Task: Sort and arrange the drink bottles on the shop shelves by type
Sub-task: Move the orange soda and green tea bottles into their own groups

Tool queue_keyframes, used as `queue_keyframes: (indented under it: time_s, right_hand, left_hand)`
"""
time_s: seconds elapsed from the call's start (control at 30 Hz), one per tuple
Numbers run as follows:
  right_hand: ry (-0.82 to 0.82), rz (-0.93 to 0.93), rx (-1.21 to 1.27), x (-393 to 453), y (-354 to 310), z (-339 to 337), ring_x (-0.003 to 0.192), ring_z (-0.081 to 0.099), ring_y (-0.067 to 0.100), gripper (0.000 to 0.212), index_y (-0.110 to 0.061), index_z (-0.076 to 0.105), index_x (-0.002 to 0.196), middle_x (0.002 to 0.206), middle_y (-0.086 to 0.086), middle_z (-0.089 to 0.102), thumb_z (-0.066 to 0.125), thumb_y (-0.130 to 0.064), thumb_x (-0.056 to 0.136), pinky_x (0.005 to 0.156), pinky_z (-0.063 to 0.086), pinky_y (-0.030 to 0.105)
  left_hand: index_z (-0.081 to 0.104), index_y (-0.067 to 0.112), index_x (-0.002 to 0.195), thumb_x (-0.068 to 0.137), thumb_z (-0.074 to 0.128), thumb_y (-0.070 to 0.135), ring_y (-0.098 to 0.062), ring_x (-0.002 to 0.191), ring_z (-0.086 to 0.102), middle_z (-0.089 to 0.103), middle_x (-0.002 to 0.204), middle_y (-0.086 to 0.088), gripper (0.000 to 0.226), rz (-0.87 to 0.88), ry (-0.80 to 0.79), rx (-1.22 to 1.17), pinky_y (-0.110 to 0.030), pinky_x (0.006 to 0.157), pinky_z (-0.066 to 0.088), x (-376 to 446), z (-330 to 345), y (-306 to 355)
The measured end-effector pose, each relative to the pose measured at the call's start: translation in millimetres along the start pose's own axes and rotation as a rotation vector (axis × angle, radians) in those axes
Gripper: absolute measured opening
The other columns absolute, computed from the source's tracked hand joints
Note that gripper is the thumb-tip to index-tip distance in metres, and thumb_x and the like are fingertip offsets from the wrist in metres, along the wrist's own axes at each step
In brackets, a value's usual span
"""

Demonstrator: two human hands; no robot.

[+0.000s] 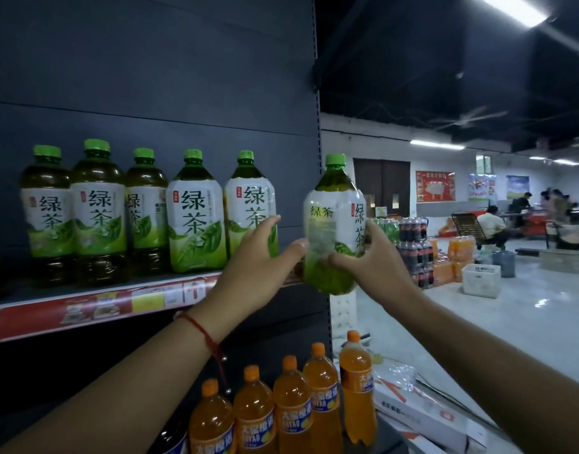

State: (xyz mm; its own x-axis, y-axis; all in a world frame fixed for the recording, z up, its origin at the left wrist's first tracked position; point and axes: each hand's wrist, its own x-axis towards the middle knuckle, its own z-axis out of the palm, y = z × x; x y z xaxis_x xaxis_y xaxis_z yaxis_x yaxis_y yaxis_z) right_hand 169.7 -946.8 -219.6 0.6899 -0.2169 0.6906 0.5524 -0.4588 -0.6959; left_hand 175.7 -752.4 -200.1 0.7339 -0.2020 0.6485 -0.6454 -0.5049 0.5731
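while the right hand point(376, 257) wraps its fingers round a green tea bottle point(335, 224) held upright just off the shelf's point(84, 309) right end, the left hand point(258, 257) steadies it, fingers spread wide, thumb touching the label.

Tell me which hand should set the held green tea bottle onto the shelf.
Probably the right hand: it grips the green tea bottle beside the shelf end. The left hand is open, thumb touching that bottle, fingers on the last shelved one.

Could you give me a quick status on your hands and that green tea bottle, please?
Right hand gripping green tea bottle off the shelf's right end. Left hand open, thumb touching it. Shelved tea row alongside; nothing blocking.
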Motion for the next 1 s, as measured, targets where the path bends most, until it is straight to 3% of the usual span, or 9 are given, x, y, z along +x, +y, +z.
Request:
queue_keyframes:
  time_s: [0.17,0.23,0.37,0.43,0.6,0.77,0.83,0.93,1.0]
  right_hand:
    - [-0.155,-0.003,0.082,-73.6,-15.0,-1.0,0.090,0.068,0.008,0.060,-0.041,0.051,0.114,0.104,-0.014,0.065,0.085,-0.027,0.067,0.063,0.058,0.020]
    - [-0.196,-0.018,0.050,-98.1,-17.9,3.0,0.091,0.066,0.000,0.062,-0.050,0.049,0.111,0.100,-0.026,0.063,0.085,-0.027,0.065,0.066,0.057,0.017]
    - [-0.183,-0.036,-0.244,-138.8,-7.3,26.7,0.107,0.051,0.003,0.097,-0.042,0.035,0.142,0.114,-0.019,0.051,0.070,-0.061,0.054,0.087,0.053,0.030]
    - [-0.208,-0.020,-0.306,-160.9,0.0,43.5,0.111,0.044,0.004,0.109,-0.035,0.027,0.149,0.119,-0.016,0.046,0.064,-0.070,0.052,0.095,0.049,0.032]
    - [-0.386,0.031,-0.246,-221.8,20.4,86.0,0.120,0.038,0.005,0.106,-0.038,0.023,0.150,0.123,-0.022,0.038,0.069,-0.072,0.061,0.100,0.042,0.032]
    - [-0.572,0.380,0.197,-273.2,37.8,124.1,0.108,0.053,-0.012,0.073,-0.041,0.042,0.137,0.128,-0.021,0.049,0.067,-0.058,0.071,0.078,0.052,0.013]
    - [-0.693,0.641,0.347,-286.1,44.2,141.8,0.111,0.059,0.002,0.077,-0.039,0.045,0.136,0.132,-0.016,0.054,0.067,-0.062,0.066,0.081,0.053,0.022]
    - [-0.862,0.903,0.428,-304.8,57.6,170.8,0.127,0.049,0.014,0.052,-0.041,0.046,0.122,0.131,-0.020,0.046,0.065,-0.057,0.076,0.100,0.042,0.039]
    - [-0.917,0.921,0.404,-317.5,69.2,189.8,0.122,0.052,0.012,0.045,-0.039,0.047,0.123,0.122,-0.019,0.052,0.064,-0.051,0.082,0.092,0.042,0.031]
  left_hand:
    - [0.031,0.047,0.147,0.072,0.062,0.073,-0.009,0.113,0.059,0.059,0.132,0.012,0.085,-0.148,-0.129,-0.476,-0.033,0.087,0.050,-47.0,11.6,11.3]
    - [0.038,0.046,0.141,0.062,0.069,0.067,-0.007,0.104,0.066,0.064,0.125,0.014,0.088,-0.212,-0.141,-0.631,-0.029,0.078,0.056,-70.6,17.5,8.6]
    - [0.042,0.037,0.132,0.046,0.087,0.058,-0.019,0.099,0.072,0.070,0.118,0.001,0.099,-0.434,-0.010,-0.837,-0.045,0.085,0.060,-114.1,31.8,-21.1]
    - [0.046,0.035,0.129,0.047,0.092,0.056,-0.023,0.096,0.074,0.072,0.115,-0.003,0.096,-0.529,0.051,-0.881,-0.047,0.084,0.060,-138.3,36.2,-43.2]
    - [0.052,0.029,0.134,0.065,0.082,0.048,-0.028,0.103,0.072,0.071,0.121,-0.007,0.078,-0.625,0.204,-0.977,-0.047,0.082,0.059,-207.6,39.3,-109.5]
    - [0.058,0.010,0.133,0.072,0.078,0.038,-0.037,0.108,0.068,0.068,0.122,-0.022,0.070,-0.793,0.260,-1.102,-0.046,0.082,0.059,-274.3,29.0,-165.6]
    - [0.059,0.012,0.132,0.073,0.080,0.038,-0.035,0.108,0.068,0.069,0.122,-0.019,0.068,-0.910,0.301,-1.113,-0.045,0.082,0.060,-299.4,26.3,-186.4]
    - [0.054,0.018,0.139,0.064,0.085,0.047,-0.034,0.109,0.069,0.070,0.123,-0.014,0.085,-1.039,0.329,-1.067,-0.055,0.094,0.054,-329.9,25.6,-217.5]
    - [0.056,0.013,0.136,0.072,0.079,0.044,-0.033,0.102,0.071,0.073,0.115,-0.014,0.074,-1.084,0.381,-0.980,-0.056,0.095,0.053,-341.2,25.5,-233.6]
